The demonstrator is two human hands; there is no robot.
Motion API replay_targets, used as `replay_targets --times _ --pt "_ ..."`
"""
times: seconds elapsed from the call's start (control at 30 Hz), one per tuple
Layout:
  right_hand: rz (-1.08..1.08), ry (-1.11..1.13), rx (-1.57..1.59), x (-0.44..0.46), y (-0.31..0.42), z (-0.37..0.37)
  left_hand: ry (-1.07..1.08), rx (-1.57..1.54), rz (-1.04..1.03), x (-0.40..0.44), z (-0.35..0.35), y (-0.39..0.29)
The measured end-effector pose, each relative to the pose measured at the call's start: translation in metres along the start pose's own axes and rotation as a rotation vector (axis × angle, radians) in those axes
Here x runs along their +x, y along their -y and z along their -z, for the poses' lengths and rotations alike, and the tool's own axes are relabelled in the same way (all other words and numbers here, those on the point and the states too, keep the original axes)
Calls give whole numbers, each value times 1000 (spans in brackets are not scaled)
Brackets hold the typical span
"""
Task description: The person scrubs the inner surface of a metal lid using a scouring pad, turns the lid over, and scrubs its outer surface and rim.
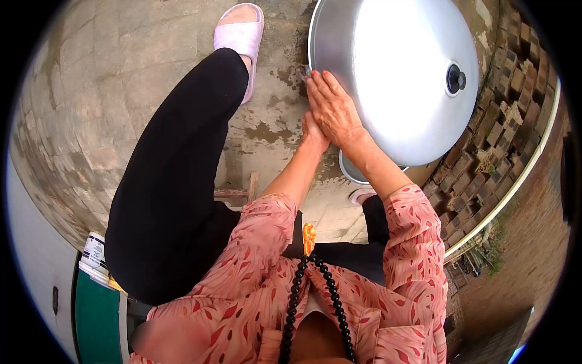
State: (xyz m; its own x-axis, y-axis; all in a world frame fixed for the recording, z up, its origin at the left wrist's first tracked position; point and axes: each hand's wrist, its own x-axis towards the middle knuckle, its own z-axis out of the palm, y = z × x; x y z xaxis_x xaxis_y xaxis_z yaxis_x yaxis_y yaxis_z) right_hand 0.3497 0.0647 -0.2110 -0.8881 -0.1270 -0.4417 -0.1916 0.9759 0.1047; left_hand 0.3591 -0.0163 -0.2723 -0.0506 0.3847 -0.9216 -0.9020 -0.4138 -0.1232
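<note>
A large, shiny silver metal lid (pixel 412 130) with a black knob (pixel 456 79) fills the upper right. Just left of its edge, my right hand (pixel 334 112) lies over my left hand, its fingers stretched out together. Most of my left hand (pixel 312 128) is hidden beneath it; only the wrist side and part of the thumb side show. A small greyish bit shows at the right fingertips, too small to name. Whether anything lies between the palms is hidden. Below the lid, part of another metal rim (pixel 351 171) shows.
Stacked bricks (pixel 509 103) stand to the right, behind a pale curved edge (pixel 515 194). Wet patches mark the paved floor (pixel 133 67). My knee and a pink slipper (pixel 240 37) are on the left. A white printed package (pixel 94 252) stands at lower left.
</note>
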Motion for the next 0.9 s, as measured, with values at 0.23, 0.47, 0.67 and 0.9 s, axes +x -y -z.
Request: replay_targets --times 0.23,0.47,0.67,0.9 --pt "-284 -325 371 -106 -36 -3 210 177 -44 5 -3 7" --pt "-702 -613 509 -33 -42 -10 139 277 -154 8 -2 18" --pt "-359 -550 451 -18 -44 -11 155 280 -91 4 -9 18" --pt "-285 -446 482 -47 -60 -7 25 301 -174 20 -7 32"
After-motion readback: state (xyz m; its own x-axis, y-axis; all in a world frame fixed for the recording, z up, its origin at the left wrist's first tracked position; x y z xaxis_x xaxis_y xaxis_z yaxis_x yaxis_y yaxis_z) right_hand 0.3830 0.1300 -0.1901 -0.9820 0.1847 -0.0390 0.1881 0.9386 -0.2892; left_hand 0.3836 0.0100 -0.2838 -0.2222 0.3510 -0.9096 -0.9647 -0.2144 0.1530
